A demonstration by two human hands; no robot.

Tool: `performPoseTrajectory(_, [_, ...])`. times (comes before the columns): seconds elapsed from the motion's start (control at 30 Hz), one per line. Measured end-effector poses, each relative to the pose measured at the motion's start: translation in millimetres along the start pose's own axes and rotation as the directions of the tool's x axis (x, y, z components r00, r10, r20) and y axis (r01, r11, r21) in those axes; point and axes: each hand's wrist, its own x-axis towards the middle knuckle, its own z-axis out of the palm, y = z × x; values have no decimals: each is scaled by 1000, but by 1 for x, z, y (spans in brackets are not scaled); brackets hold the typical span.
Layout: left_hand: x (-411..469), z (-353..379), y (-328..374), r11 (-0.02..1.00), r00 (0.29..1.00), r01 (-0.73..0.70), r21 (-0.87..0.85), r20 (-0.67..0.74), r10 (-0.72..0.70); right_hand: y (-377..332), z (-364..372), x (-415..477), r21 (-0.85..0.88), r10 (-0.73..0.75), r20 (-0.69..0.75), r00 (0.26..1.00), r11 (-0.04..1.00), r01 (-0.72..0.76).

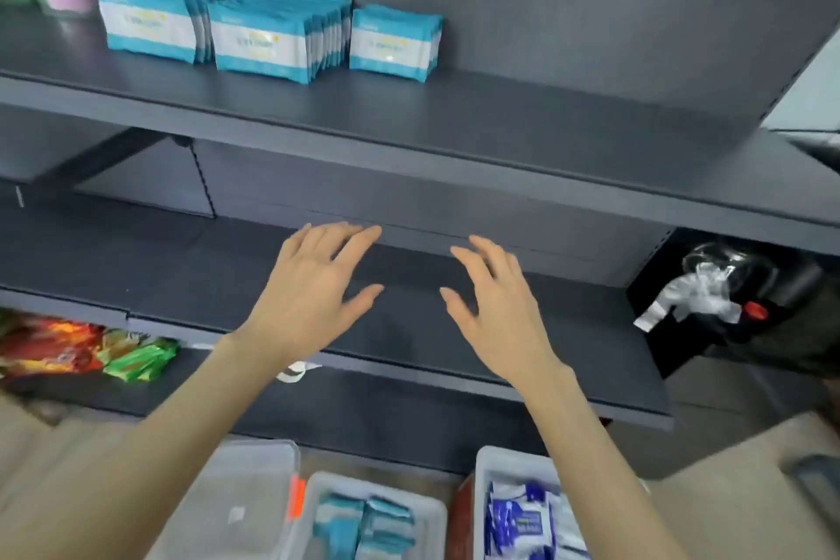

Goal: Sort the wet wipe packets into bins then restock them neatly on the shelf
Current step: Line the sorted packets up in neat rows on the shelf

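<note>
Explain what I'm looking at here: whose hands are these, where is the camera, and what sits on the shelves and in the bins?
There is no machine here. A person works with bare hands, and the single picture comes from a camera worn on their head, looking forward and down. The left hand and right hand are both open with fingers spread. They hold nothing and are in front of the middle shelf. On the upper shelf, teal-and-white wipe packets stand upright in three groups. At the bottom of the picture, a bin holds more teal packets. The bin to its right holds blue-and-white packets. In the clear bin on the left I cannot make out any contents. Colourful snack packs lie on a lower shelf at the left.
</note>
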Motion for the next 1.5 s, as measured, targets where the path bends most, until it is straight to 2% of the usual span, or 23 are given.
performPoseTrajectory(0.1, [-41, 42, -1, 995, 992, 73, -66, 111, -66, 12, 46, -34, 42, 80, 131, 988, 995, -86])
performPoseTrajectory(0.2, [-85, 97, -7, 988, 963, 136, -79, 244, -113, 25, 102, -65, 43, 156, 282, 947, 984, -175])
performPoseTrajectory(0.33, [-143, 172, -15, 961, 883, 253, -114, 433, -181, 42, 182, -105, 37, 261, 420, 869, 952, -304])
performPoseTrajectory(0.43, [-200, 236, -17, 929, 794, 348, -126, 566, -220, 59, 251, -145, 22, 314, 537, 783, 923, -385])
performPoseTrajectory(0.5, [-240, 282, -15, 894, 707, 432, -119, 660, -254, 74, 302, -175, 13, 350, 589, 728, 897, -442])
performPoseTrajectory(0.63, [-324, 379, -9, 792, 467, 610, -23, 818, -335, 106, 412, -241, -42, 390, 706, 592, 856, -515])
performPoseTrajectory(0.73, [-386, 454, -6, 649, 321, 760, 36, 848, -422, 133, 497, -291, -53, 395, 772, 498, 821, -568])
performPoseTrajectory(0.87, [-465, 544, -2, 442, 121, 886, 140, 851, -511, 159, 597, -355, -73, 427, 816, 389, 743, -665])
performPoseTrajectory(1.0, [-526, 619, -3, 261, -3, 947, 188, 816, -578, 180, 678, -405, -67, 490, 807, 328, 628, -775])
performPoseTrajectory(1.17, [-581, 698, -10, 118, -61, 978, 173, 774, -631, 199, 764, -446, 38, 570, 769, 289, 411, -911])
performPoseTrajectory(1.33, [-612, 756, -21, 50, -28, 995, 85, 728, -686, 218, 828, -470, 100, 674, 653, 344, 374, -922])
performPoseTrajectory(1.43, [-624, 774, -25, 55, -18, 995, 82, 696, -718, 226, 847, -477, 102, 752, 580, 313, 314, -944])
performPoseTrajectory(1.5, [-627, 777, -26, 37, -18, 997, 63, 697, -717, 228, 853, -479, 137, 784, 566, 255, 216, -967])
